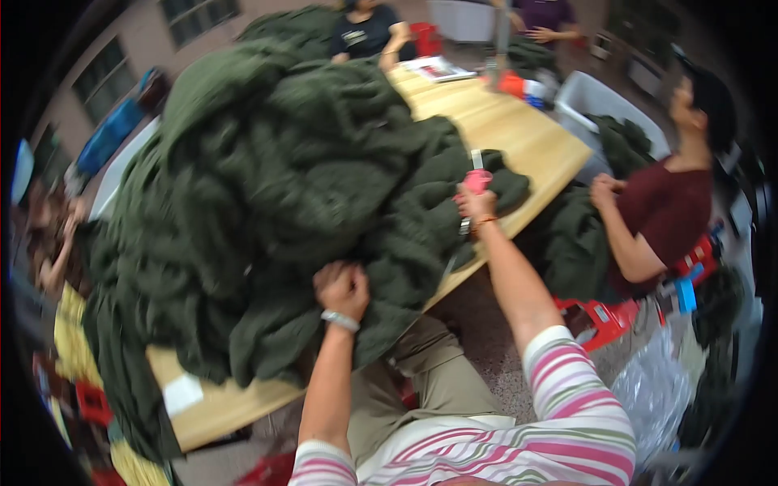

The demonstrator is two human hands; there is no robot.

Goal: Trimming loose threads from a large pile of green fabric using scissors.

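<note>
Fabric [275,162] lies under clenched left grip [343,288]; right grip [476,202] grasps a pink tool [478,179].

left hand [341,289] curled, perhaps a loose fist, right hand [476,202] closed, right forearm [509,263] extended farther forward

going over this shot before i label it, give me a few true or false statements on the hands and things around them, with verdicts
1. The right hand holds a pink tool. True.
2. The cloth heaped on the table is bright yellow. False: it is dark green.
3. The left hand is gripping the pink tool. False: it is at the cloth, apart from the tool.
4. The person on the right wears a dark red top. True.
5. The pale band is on the right wrist. False: it is on the left wrist.
</note>
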